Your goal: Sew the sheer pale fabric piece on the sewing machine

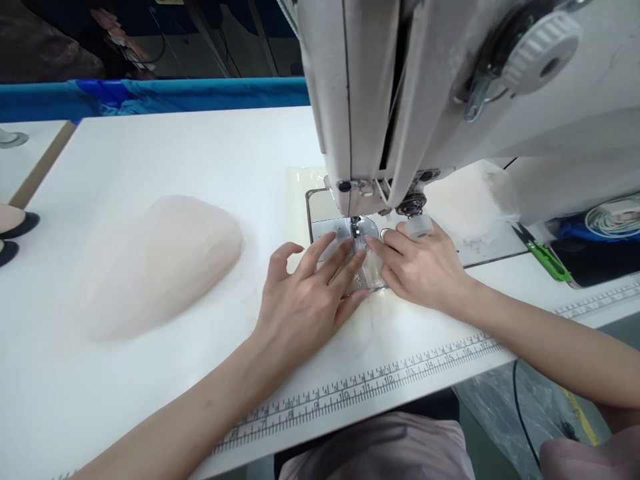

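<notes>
My left hand (307, 293) lies flat with fingers spread on a small sheer piece of fabric (367, 275) on the metal needle plate (323, 230) of a white sewing machine (400, 93). My right hand (423, 267) presses the same piece from the right, fingertips close to the presser foot (356, 230). Both sets of fingertips nearly meet just in front of the needle. The fabric is thin and nearly see-through, so its edges are hard to make out.
A pile of pale pink sheer pieces (160, 263) rests on the white table (150, 147) to the left. More pale fabric (465, 200) lies behind the machine. Green thread snips (547, 257) sit at right. A printed ruler (380, 383) runs along the front edge.
</notes>
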Available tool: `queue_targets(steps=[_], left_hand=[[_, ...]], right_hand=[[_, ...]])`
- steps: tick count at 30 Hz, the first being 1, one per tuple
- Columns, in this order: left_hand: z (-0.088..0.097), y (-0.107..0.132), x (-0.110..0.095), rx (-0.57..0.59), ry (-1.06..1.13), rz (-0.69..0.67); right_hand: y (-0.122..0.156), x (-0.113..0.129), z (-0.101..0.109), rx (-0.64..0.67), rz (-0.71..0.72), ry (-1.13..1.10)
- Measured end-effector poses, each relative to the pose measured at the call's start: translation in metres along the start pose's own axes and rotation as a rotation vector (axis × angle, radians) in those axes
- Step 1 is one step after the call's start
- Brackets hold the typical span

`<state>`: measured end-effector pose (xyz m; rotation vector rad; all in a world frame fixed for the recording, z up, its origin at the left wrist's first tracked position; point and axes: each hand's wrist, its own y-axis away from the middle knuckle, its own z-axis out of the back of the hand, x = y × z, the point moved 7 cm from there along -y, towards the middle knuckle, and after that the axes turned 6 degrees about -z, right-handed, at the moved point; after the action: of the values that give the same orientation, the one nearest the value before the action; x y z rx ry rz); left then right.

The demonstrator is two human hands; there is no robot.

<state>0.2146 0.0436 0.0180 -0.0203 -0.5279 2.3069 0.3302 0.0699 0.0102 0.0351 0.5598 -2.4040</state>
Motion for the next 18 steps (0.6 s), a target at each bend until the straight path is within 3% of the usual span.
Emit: queue_targets(steps=[18], left_hand=[[-0.003,-0.0027,-0.0003,-0.023,-0.002,0.011]], right_hand=[[-0.0028,-0.0036,-0.0008,-0.012,-0.019,0.06]])
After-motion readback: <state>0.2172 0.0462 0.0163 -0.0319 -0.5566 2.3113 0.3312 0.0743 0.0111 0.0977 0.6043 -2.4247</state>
